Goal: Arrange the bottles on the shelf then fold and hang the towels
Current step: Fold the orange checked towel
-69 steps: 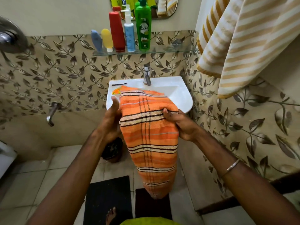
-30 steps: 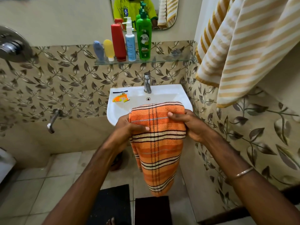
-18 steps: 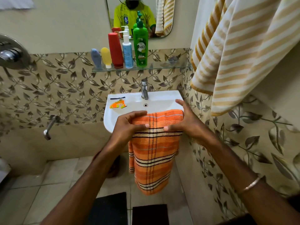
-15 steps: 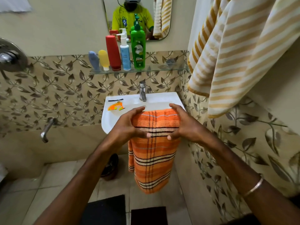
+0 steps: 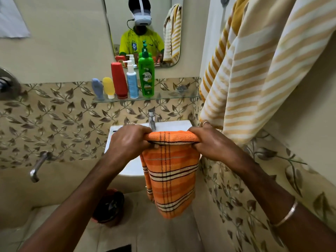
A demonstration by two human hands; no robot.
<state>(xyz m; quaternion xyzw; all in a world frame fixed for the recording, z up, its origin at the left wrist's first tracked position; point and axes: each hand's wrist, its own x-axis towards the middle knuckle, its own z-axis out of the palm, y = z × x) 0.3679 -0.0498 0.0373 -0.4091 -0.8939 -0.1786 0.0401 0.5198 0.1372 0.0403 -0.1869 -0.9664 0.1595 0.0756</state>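
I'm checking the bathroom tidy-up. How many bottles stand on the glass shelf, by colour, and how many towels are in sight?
Blue-grey bottle: 1
Yellow bottle: 1
Red bottle: 1
White-and-blue pump bottle: 1
Green pump bottle: 1
Orange striped towel, held at its top fold: 1
Yellow-and-white striped towel, hanging at right: 1
Total: 5 bottles, 2 towels, 7 things.

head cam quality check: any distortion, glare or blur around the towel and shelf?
Head view: wide-angle bowing at the edges, the striped towel and forearms stretched; soft, even light, no harsh shadows; mild sheen on the left hand and tap; orange towel and bottles sharp; no motion blur.
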